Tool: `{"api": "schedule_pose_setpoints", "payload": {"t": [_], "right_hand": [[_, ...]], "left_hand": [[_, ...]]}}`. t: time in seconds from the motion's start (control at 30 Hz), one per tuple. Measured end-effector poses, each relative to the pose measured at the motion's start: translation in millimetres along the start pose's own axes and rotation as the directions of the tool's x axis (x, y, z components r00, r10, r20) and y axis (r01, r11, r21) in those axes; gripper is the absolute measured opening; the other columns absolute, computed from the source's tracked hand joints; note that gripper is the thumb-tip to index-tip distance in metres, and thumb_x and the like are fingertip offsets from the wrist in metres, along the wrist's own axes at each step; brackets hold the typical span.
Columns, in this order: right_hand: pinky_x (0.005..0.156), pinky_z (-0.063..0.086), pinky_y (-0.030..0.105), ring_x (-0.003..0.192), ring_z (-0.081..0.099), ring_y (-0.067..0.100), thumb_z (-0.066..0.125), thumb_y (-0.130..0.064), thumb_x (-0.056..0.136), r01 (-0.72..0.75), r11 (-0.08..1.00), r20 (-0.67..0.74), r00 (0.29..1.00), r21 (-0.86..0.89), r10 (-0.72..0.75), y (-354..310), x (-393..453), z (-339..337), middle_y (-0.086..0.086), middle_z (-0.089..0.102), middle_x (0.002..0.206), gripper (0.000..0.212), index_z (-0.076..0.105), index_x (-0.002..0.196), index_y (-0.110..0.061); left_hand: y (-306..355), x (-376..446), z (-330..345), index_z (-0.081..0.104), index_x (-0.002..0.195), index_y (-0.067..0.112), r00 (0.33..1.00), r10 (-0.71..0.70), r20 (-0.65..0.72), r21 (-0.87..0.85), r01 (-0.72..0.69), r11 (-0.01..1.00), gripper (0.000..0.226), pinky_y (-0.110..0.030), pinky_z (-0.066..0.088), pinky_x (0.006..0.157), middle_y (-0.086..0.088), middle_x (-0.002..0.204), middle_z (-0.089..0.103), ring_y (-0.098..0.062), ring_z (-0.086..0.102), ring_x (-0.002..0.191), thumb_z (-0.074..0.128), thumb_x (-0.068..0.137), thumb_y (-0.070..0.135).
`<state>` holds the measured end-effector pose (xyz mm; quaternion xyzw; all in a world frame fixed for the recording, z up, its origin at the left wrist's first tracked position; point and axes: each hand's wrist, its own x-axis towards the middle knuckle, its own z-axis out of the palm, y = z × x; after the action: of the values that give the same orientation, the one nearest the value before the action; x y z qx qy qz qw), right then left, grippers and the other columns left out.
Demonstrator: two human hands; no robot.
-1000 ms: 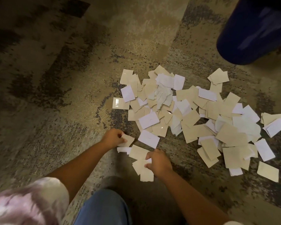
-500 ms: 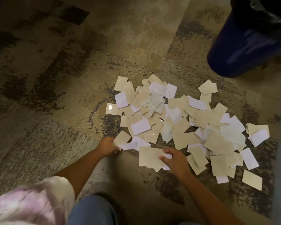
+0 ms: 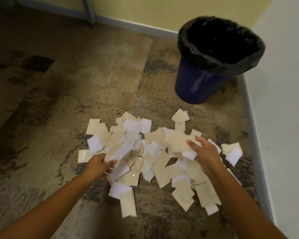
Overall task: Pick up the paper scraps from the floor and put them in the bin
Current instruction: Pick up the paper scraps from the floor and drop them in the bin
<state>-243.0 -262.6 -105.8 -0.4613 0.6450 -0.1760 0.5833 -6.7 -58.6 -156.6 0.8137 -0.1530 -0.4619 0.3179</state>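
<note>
Both hands now hold bundles where earlier they only pinched edge pieces. Left hand (image 3: 100, 163) grips a sheaf at lower centre; right hand (image 3: 204, 155) clutches another, centre right. So I judge the carry comes next. One bin (image 3: 204, 87), upper right, lined. Paper scraps (image 3: 162, 163): dozens, too overlapped to count.
</note>
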Motion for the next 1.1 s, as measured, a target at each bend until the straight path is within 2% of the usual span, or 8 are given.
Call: {"api": "schedule_pose_setpoints", "payload": {"t": [0.13,0.27,0.33,0.43,0.63,0.77,0.97,1.1], "right_hand": [[0.077,0.057,0.034,0.102,0.062,0.023,0.060,-0.012,0.088,0.041,0.939,0.012,0.999,0.342,-0.048,-94.2,20.7,-17.1,0.011,0.059,0.125,0.042,0.052,0.129,-0.009],[0.046,0.053,0.021,0.063,0.066,0.008,0.053,-0.005,0.092,0.255,0.798,-0.089,0.965,0.546,-0.247,-191.4,51.6,-26.8,0.014,0.057,0.121,0.005,0.056,0.089,-0.008],[0.054,0.057,0.025,0.066,0.065,0.011,0.055,-0.011,0.092,0.316,0.734,-0.146,0.947,0.601,-0.288,-227.8,62.4,-31.2,0.013,0.058,0.113,0.007,0.054,0.088,-0.007],[0.079,0.058,0.033,0.098,0.065,0.027,0.054,-0.028,0.093,0.305,0.760,-0.139,0.951,0.574,-0.276,-244.9,68.6,-34.2,0.020,0.057,0.124,0.046,0.045,0.126,0.002],[0.068,0.058,0.026,0.078,0.066,0.014,0.051,-0.020,0.095,0.296,0.915,-0.130,0.954,0.275,-0.269,-142.7,44.2,-31.8,0.006,0.060,0.109,0.059,0.019,0.145,-0.016],[0.065,0.053,0.031,0.084,0.063,0.024,0.044,-0.005,0.096,-0.084,0.944,0.018,0.996,0.319,0.082,-13.6,13.3,-33.7,0.017,0.058,0.116,0.037,0.038,0.133,-0.006],[0.053,0.048,0.033,0.069,0.054,0.030,0.051,-0.003,0.093,-0.436,0.821,0.166,0.900,0.369,0.404,83.0,-33.1,-44.5,0.015,0.054,0.084,0.023,0.043,0.115,-0.004],[0.030,0.030,0.028,0.081,0.038,0.035,0.030,0.017,0.093,-0.242,0.899,0.038,0.969,0.364,0.246,92.9,-56.7,-50.4,0.024,0.044,0.085,0.025,0.040,0.115,0.012]], "left_hand": [[32.4,2.0,10.7,0.057,0.099,0.002,0.997,-0.073,-0.028,-0.197,0.067,0.978,0.019,-0.022,0.052,0.045,-0.009,0.074,0.062,-0.021,0.059,0.059,0.062,0.088,0.017],[56.2,-2.5,19.5,0.055,0.082,0.007,0.998,-0.067,-0.017,-0.255,0.061,0.965,0.012,-0.019,0.052,0.041,-0.010,0.073,0.062,-0.021,0.057,0.058,0.062,0.089,0.015],[66.9,-5.0,19.6,0.056,0.081,0.008,0.998,-0.067,-0.018,-0.283,0.060,0.957,0.011,-0.019,0.052,0.040,-0.011,0.075,0.062,-0.022,0.057,0.059,0.061,0.089,0.014],[87.1,-8.2,20.3,0.057,0.091,0.006,0.999,-0.043,-0.029,-0.276,0.034,0.961,0.009,-0.019,0.052,0.041,-0.010,0.079,0.062,-0.021,0.057,0.059,0.060,0.090,0.014],[168.5,-2.0,44.1,0.054,0.105,0.005,0.990,0.143,-0.003,-0.222,-0.140,0.965,0.014,-0.018,0.047,0.039,-0.008,0.070,0.057,-0.018,0.053,0.055,0.056,0.092,0.009],[246.1,1.3,68.8,0.051,0.120,-0.001,0.963,0.259,0.070,-0.293,-0.228,0.929,0.029,-0.019,0.053,0.043,-0.008,0.073,0.057,-0.015,0.054,0.056,0.054,0.092,0.005],[358.6,11.1,110.0,0.045,0.127,-0.008,0.917,0.380,0.119,-0.448,-0.291,0.845,0.037,-0.019,0.055,0.051,-0.015,0.091,0.066,-0.009,0.064,0.052,0.053,0.093,0.006],[404.6,19.2,123.7,0.030,0.142,0.001,0.897,0.392,0.204,-0.555,-0.224,0.801,0.064,-0.033,0.052,0.089,-0.018,0.144,0.041,-0.028,0.058,0.117,0.053,0.092,0.033]]}}
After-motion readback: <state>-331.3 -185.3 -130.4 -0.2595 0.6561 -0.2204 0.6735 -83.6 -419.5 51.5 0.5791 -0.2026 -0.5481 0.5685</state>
